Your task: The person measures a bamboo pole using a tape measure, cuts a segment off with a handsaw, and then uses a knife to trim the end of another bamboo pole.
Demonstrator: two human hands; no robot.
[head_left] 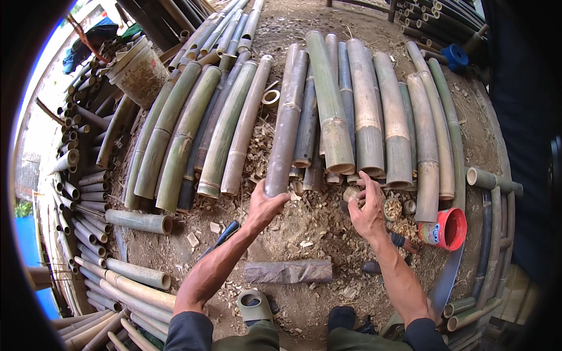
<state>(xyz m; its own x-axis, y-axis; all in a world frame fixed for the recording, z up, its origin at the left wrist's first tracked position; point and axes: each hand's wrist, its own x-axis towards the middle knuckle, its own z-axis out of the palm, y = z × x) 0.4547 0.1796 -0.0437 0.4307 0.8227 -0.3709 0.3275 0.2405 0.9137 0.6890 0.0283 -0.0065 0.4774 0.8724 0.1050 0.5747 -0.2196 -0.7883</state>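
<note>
While my left hand point(264, 206) clasps the near end of a pole point(285, 126) pointing to twelve o'clock, my right hand point(369, 212), at three o'clock from the left, has fingers apart. The pole should be stiff, slick, moderately heavy, best lifted mid-length; it looks grey-brown, speckled, ringed at a joint.

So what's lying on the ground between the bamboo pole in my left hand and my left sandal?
In the head view, a rough brown block lies crosswise between the pole and the sandal, with wood chips scattered around it.
</note>
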